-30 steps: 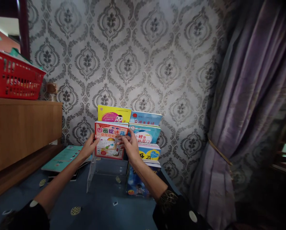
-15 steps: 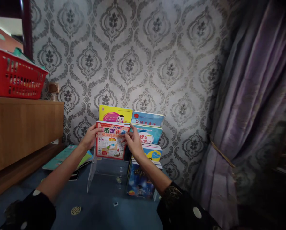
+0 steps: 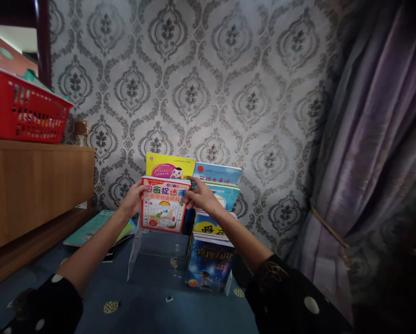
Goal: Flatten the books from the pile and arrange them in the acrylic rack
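Observation:
Both hands hold a red-bordered children's book (image 3: pixel 164 205) upright in a clear acrylic tiered rack (image 3: pixel 155 254) on the blue floor. My left hand (image 3: pixel 134 200) grips the book's left edge. My right hand (image 3: pixel 198 195) pinches its upper right corner. A yellow book (image 3: pixel 169 165) stands in the tier behind it. To the right, a column of books steps down: a light blue one (image 3: pixel 219 172), a yellow-and-blue one (image 3: pixel 211 227) and a dark blue one (image 3: pixel 210 266) at the front.
A wooden cabinet (image 3: pixel 34 190) stands at the left with a red basket (image 3: pixel 23 111) on top. Teal books (image 3: pixel 93 227) lie on the floor beside it. A patterned wall is behind the rack, and a purple curtain (image 3: pixel 368 153) hangs at the right.
My right hand has slid from the book's front to its upper right corner. The book sits slightly more upright. The camera has shifted a little.

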`<state>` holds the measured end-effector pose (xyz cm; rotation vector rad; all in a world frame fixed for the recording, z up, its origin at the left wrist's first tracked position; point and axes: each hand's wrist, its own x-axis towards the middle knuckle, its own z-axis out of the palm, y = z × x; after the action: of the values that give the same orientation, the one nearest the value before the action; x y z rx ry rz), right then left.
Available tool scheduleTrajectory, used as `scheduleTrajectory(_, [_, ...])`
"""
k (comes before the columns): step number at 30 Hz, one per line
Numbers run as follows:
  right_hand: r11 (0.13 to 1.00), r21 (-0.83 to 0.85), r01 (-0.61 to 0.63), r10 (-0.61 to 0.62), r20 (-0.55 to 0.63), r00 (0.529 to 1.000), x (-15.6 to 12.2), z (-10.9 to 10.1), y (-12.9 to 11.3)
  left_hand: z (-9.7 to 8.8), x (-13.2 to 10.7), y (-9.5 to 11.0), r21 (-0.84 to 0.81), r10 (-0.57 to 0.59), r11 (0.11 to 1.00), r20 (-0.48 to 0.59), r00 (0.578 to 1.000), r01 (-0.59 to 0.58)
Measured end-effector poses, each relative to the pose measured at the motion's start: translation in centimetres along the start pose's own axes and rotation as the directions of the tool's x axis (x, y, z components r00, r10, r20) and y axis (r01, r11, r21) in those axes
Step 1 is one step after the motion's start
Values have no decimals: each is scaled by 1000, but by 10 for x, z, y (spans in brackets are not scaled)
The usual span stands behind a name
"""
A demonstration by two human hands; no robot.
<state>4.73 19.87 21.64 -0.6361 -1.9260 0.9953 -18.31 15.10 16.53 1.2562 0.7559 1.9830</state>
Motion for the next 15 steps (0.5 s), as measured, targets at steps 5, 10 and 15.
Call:
scheduleTrajectory(5, [992, -96, -83, 96, 140, 986, 12, -10, -11, 1, 1, 1, 9, 2, 1000, 27, 1000, -2])
scheduleTrajectory(10, [968, -244, -55, 88, 125, 988, 13, -6, -18, 6, -3, 0, -16, 47, 999, 22, 999, -47])
scheduleTrajectory(15, [927, -373, -30, 76, 109, 991, 6, -2, -23, 13, -5, -4, -49, 114, 992, -11, 993, -114])
